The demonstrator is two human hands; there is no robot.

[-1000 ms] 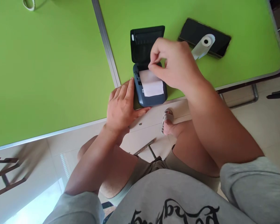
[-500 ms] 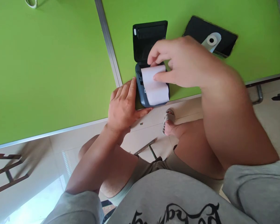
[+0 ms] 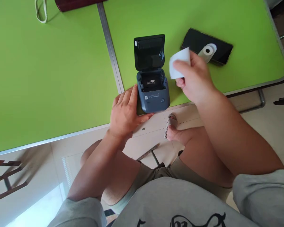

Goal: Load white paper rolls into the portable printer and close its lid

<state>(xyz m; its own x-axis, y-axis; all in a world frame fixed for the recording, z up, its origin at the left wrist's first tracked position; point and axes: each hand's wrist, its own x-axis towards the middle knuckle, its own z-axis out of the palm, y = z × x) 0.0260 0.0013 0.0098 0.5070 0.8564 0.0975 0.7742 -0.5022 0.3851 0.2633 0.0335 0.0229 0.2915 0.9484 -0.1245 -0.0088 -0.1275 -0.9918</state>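
Observation:
A small dark blue-grey label printer (image 3: pixel 155 102) stands at the table's front edge. Its black lid (image 3: pixel 149 52) is swung up, and the paper compartment (image 3: pixel 152 81) shows bare inside. My left hand (image 3: pixel 124 110) grips the printer's near left corner, fingers along the side and thumb across the front. Right of the printer, my right hand (image 3: pixel 195 75) holds white paper (image 3: pixel 181 60) pinched under the thumb, raised over the table. Whether this paper is wound into a roll is hidden by the hand. Behind that hand, a white paper roll (image 3: pixel 211 48) rests on a black phone (image 3: pixel 194 39).
The green table (image 3: pixel 61 78) has a metal seam strip (image 3: pixel 110 47) running left of the printer. A white cord loop (image 3: pixel 41 20) and a dark red object (image 3: pixel 73 3) lie at the far side. My legs and a sandalled foot (image 3: pixel 171 126) are below the front edge.
My right hand has lifted the white paper off the printer and moved right with it, uncovering the compartment. My left hand keeps its place on the printer. The view has shifted slightly.

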